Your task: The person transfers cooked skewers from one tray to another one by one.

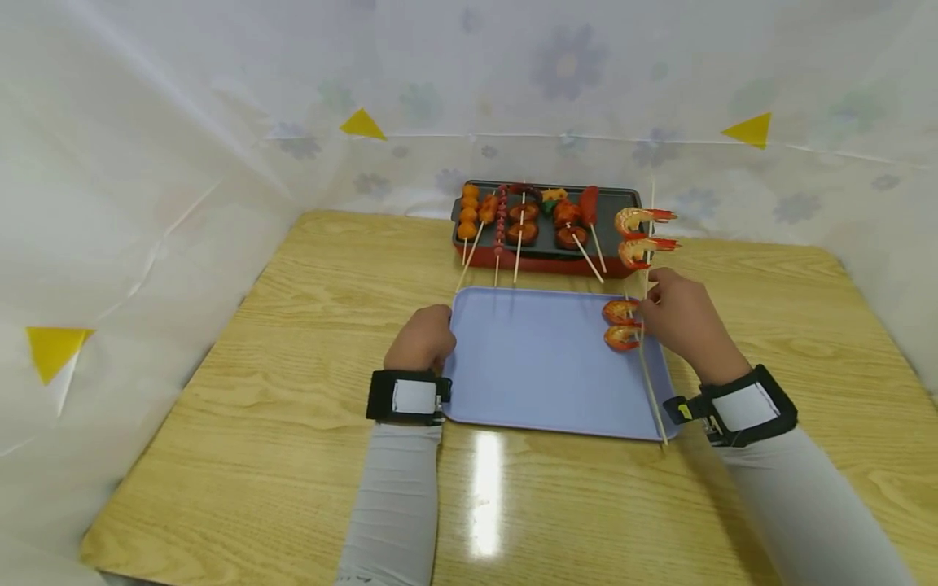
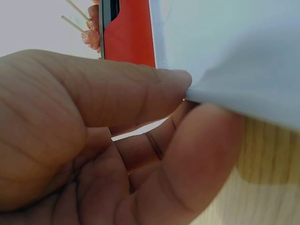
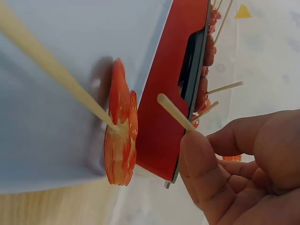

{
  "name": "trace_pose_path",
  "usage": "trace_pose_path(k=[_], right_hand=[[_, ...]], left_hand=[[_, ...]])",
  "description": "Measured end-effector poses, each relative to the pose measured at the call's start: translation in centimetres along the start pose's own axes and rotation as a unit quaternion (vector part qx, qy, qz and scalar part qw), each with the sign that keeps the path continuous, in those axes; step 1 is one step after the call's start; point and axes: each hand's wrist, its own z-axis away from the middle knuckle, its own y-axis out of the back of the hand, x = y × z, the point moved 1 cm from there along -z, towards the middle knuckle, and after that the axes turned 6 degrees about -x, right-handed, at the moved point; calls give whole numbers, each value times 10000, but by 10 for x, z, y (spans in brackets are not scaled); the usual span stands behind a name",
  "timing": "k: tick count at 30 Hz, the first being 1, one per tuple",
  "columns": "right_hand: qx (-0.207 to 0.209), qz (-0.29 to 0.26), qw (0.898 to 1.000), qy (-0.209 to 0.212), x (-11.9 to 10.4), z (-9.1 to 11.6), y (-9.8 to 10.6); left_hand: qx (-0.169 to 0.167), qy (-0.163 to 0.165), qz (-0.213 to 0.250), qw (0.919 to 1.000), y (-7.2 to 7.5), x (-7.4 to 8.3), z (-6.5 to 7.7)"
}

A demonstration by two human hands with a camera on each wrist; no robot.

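Note:
My left hand point(image 1: 421, 338) pinches the left rim of a pale blue tray point(image 1: 542, 358) between thumb and fingers; the left wrist view shows the thumb point(image 2: 140, 91) on its upper face. Above the tray's right back corner, my right hand point(image 1: 680, 319) pinches the bare stick of a shrimp skewer point(image 1: 639, 251), its two orange-red shrimp standing beyond the fingers. A second shrimp skewer point(image 1: 621, 337) is at the tray's right side, its stick running toward the front right corner. In the right wrist view, the held stick's blunt end point(image 3: 171, 108) pokes out past the fingertips.
Behind the tray stands a red tabletop grill point(image 1: 528, 262) with a black plate. Across it lie several skewers, among them orange balls point(image 1: 468, 213), round brown slices point(image 1: 523, 233) and a red sausage point(image 1: 589, 205). A wooden table point(image 1: 308, 391) carries everything; flowered sheeting point(image 1: 469, 89) hangs behind.

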Motion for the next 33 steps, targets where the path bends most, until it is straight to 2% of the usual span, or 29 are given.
trace_pose_path(k=[6, 15, 26, 33], right_hand=[[-352, 108, 9992, -127, 1, 21, -1], [-982, -52, 9951, -35, -2, 39, -10], [-1241, 101, 9922, 65, 0, 47, -28], [-1351, 16, 9908, 126, -9, 58, -32]], left_hand=[[-31, -33, 36, 10000, 2, -1, 1], [-72, -30, 89, 9999, 3, -2, 1], [-122, -3, 53, 9999, 1, 0, 0], [-141, 7, 47, 9999, 1, 1, 1]])
